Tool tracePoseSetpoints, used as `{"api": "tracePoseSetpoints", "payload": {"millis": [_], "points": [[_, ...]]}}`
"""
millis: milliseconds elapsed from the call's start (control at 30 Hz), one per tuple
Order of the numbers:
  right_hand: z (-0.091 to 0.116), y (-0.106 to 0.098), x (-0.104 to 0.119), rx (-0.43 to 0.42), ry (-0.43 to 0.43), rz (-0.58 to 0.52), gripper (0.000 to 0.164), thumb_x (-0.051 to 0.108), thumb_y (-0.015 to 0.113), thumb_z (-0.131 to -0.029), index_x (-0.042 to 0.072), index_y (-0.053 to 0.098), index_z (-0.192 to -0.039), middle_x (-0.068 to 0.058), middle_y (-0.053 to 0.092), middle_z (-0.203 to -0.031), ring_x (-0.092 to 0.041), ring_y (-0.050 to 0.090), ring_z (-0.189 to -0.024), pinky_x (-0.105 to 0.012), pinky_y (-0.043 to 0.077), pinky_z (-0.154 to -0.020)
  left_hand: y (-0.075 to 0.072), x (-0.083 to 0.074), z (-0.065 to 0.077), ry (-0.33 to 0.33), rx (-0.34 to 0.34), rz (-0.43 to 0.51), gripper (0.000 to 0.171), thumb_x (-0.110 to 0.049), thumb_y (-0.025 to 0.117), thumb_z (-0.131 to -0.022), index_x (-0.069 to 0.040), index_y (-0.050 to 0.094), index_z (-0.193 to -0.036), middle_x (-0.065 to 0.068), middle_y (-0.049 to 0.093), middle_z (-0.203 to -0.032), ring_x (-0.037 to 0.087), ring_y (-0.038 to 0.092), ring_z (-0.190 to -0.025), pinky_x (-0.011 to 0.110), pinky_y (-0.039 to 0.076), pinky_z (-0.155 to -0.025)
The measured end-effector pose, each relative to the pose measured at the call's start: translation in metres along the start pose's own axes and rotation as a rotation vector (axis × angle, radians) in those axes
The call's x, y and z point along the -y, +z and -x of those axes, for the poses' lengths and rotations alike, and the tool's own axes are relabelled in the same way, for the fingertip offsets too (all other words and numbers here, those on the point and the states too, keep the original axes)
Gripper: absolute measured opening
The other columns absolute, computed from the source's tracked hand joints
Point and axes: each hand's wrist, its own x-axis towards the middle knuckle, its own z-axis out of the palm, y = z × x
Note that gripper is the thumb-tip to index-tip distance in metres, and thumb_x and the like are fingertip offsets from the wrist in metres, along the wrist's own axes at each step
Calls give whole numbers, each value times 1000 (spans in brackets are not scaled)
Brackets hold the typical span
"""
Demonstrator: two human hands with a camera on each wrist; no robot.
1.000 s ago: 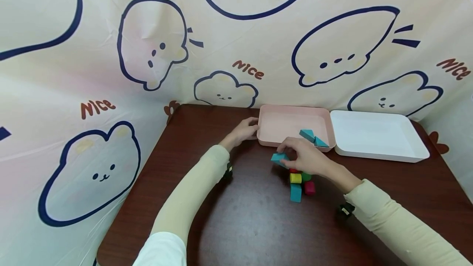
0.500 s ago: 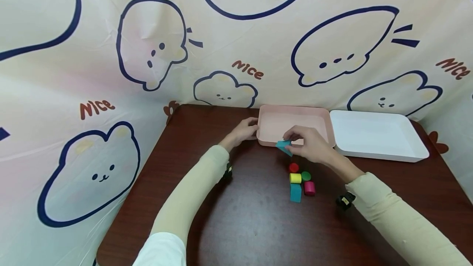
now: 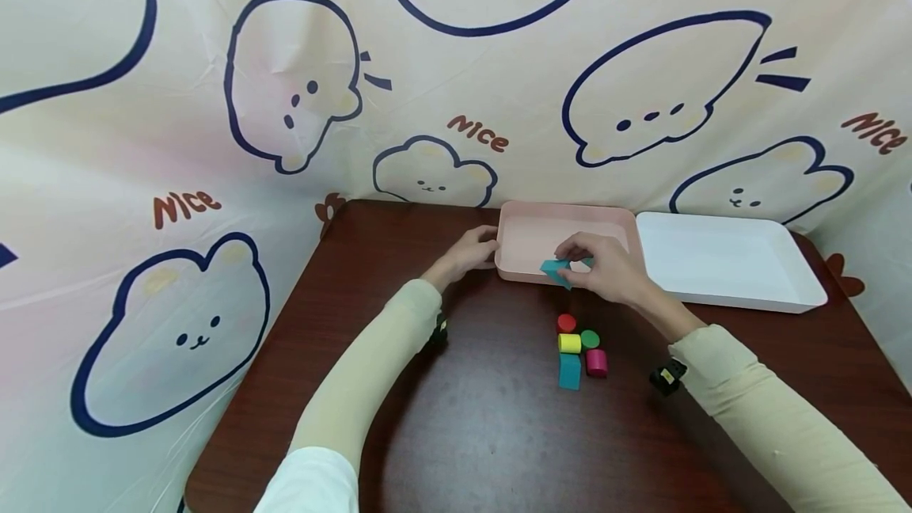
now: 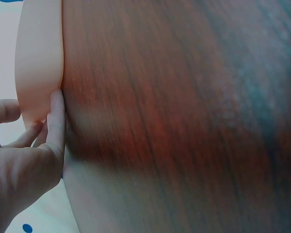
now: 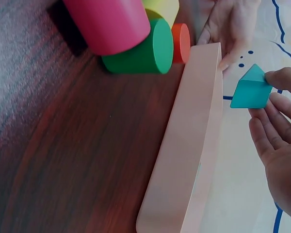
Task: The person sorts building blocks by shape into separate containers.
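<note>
A solid turquoise triangular-prism block (image 5: 252,91) is held raised and tilted at the near long edge of a shallow, pale-pink, plastic-looking rectangular tray (image 3: 534,237), which lies open side up along the table's (image 3: 442,434) far edge.

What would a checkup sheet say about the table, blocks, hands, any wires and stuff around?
Surface: shiny dark brown table.
Job's things: pink tray; held blue block; loose red cylinder, yellow cylinder, green cylinder, magenta cylinder, second blue block.
Clutter: white tray, right of the pink tray.
Hands: left hand touches the pink tray's left end; right hand pinches the held blue block.
Cables: nothing seen.
Surroundings: pale backdrop with cartoon drawings.
</note>
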Motion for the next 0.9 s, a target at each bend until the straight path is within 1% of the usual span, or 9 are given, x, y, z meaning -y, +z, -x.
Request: {"api": "tracePoseSetpoints", "payload": {"millis": [133, 300, 467, 567, 700, 800, 900], "points": [[-2, -2, -4, -12, 14, 2, 31, 12, 86, -90, 3, 73, -117, -9, 75, -109, -37, 71, -98, -60, 58, -97, 0, 0, 1, 0, 2, 3, 52, -15, 46, -114, -4, 35, -163, 20, 47, -157, 30, 61, -132, 40, 58, -103], [-6, -4, -10, -50, -1, 16, 32, 10, 88, -87, 2, 74, -115, -12, 76, -108, -35, 72, -96, -60, 60, -94, 0, 0, 1, 1, 3, -7, 52, -15, 46, -114, -3, 35, -163, 21, 47, -157, 31, 61, -132, 39, 58, -103], [-13, -7, -19, -75, -10, 39, 33, 6, 89, -86, -3, 75, -114, -15, 76, -106, -37, 72, -94, -56, 62, -91, -1, -1, 0, 4, 1, -6, 52, -14, 45, -113, -3, 35, -163, 21, 47, -157, 31, 61, -133, 40, 58, -103], [-17, -10, -23, -84, -16, 57, 31, 5, 89, -86, -4, 76, -113, -15, 76, -103, -35, 73, -92, -55, 63, -90, -1, -2, 0, 0, 2, -2, 52, -14, 46, -113, -3, 35, -163, 21, 47, -157, 31, 61, -133, 40, 58, -103], [-20, -11, -27, -113, -46, 67, 26, 2, 88, -85, -5, 77, -108, -15, 77, -99, -32, 74, -88, -53, 64, -85, -1, -1, 0, -5, 1, -1, 52, -14, 46, -113, -3, 35, -163, 21, 48, -156, 31, 61, -133, 40, 58, -103], [-20, -11, -30, -116, -40, 55, 25, 1, 87, -86, -5, 77, -107, -16, 76, -99, -31, 73, -88, -53, 64, -85, -1, 0, 0, -8, 1, 0, 52, -14, 46, -113, -3, 35, -163, 21, 48, -156, 31, 61, -132, 39, 58, -103], [-19, -12, -33, -104, -3, 43, 25, 2, 86, -87, -6, 76, -109, -16, 76, -101, -32, 72, -90, -53, 64, -87, -1, -1, 0, -11, -1, -2, 52, -14, 46, -113, -4, 36, -163, 20, 48, -156, 30, 62, -132, 39, 58, -103]]}}
